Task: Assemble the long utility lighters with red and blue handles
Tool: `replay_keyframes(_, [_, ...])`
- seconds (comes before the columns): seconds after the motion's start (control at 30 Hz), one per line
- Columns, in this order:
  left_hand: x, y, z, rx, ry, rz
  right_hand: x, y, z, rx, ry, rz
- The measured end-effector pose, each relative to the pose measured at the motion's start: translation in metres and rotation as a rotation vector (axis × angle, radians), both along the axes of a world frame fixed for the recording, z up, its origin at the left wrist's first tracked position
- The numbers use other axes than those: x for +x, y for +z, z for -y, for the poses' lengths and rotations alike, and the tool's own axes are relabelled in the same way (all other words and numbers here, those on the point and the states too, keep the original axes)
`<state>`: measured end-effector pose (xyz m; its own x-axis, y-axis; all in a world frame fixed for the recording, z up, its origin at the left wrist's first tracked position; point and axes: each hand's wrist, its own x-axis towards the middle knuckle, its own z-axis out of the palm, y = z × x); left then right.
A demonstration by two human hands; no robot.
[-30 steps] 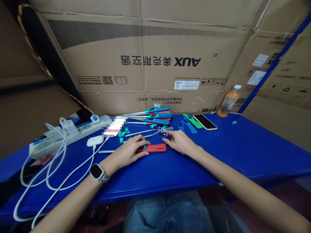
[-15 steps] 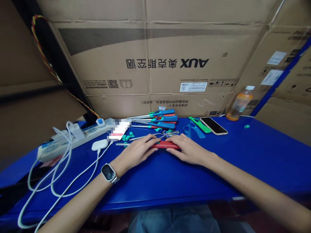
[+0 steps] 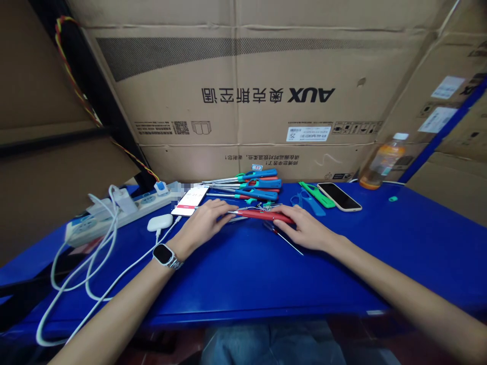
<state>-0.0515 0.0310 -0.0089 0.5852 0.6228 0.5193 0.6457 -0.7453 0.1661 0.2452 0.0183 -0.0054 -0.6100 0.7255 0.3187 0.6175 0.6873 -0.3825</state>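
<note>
Both of my hands hold a long red lighter body (image 3: 262, 215) just above the blue table (image 3: 266, 274). My left hand (image 3: 203, 223), with a smartwatch (image 3: 164, 254) on the wrist, grips its left end where a thin metal tube sticks out. My right hand (image 3: 304, 228) closes on its right end. A thin metal rod (image 3: 285, 241) lies on the table under my right hand. Behind them is a pile of blue, red and teal lighters (image 3: 251, 185) with long metal nozzles, plus small teal caps (image 3: 251, 202).
A white power strip (image 3: 114, 213) with plugs and looping white cables (image 3: 79, 274) lies at the left. One phone (image 3: 192, 198) lies by the strip, another (image 3: 339, 196) at the right beside green (image 3: 316, 194) and blue (image 3: 306, 200) plastic shells. An orange drink bottle (image 3: 382, 161) stands against big cardboard boxes (image 3: 247, 86).
The red lighter body was lying flat under my left hand; now both hands grip its ends and it is lifted and turned on edge. The camera view drifted left.
</note>
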Motion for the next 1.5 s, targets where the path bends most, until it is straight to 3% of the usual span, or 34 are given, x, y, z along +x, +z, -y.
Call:
replay_keyframes(0.2, [0.002,0.005,0.007,0.032,-0.055,-0.005,-0.008,0.0,0.007,0.09,-0.006,0.061])
replay_keyframes(0.27, [0.004,0.008,0.011,0.146,0.031,0.066,-0.016,-0.001,0.011,0.055,-0.022,0.032])
replay_keyframes(0.37, [0.01,0.01,0.016,0.315,0.301,0.414,-0.032,-0.002,0.018,-0.102,-0.067,-0.121])
replay_keyframes(0.43, [0.014,0.007,0.017,0.219,0.384,0.661,-0.043,-0.004,0.022,-0.226,-0.067,-0.245])
replay_keyframes(0.5, [0.013,0.002,0.015,-0.084,0.307,0.756,-0.054,-0.006,0.023,-0.352,-0.035,-0.337])
replay_keyframes(0.57, [0.008,-0.003,0.01,-0.349,0.206,0.716,-0.061,-0.009,0.021,-0.469,-0.002,-0.408])
replay_keyframes(0.6, [0.003,-0.005,0.007,-0.395,0.195,0.667,-0.064,-0.01,0.019,-0.518,0.006,-0.445])
replay_keyframes(0.8, [-0.041,-0.004,-0.025,-0.155,0.412,0.147,-0.077,-0.012,0.003,-0.788,-0.035,-0.613])
replay_keyframes(0.9, [-0.05,-0.001,-0.043,-0.213,0.372,-0.115,-0.085,-0.01,0.003,-0.927,-0.039,-0.66])
replay_keyframes(1.07, [-0.047,-0.001,-0.062,-0.29,0.317,-0.173,-0.089,-0.009,0.012,-1.034,0.001,-0.702])
replay_keyframes(1.2, [-0.041,-0.002,-0.059,-0.305,0.27,-0.131,-0.084,-0.011,0.012,-1.062,0.009,-0.757])
replay_keyframes(1.37, [-0.024,0.002,-0.036,-0.332,0.189,0.036,-0.078,-0.007,0.01,-1.096,-0.009,-0.882])
replay_keyframes(1.5, [-0.005,0.006,-0.023,-0.483,0.034,0.547,-0.068,0.002,0.015,-1.098,-0.02,-0.802])
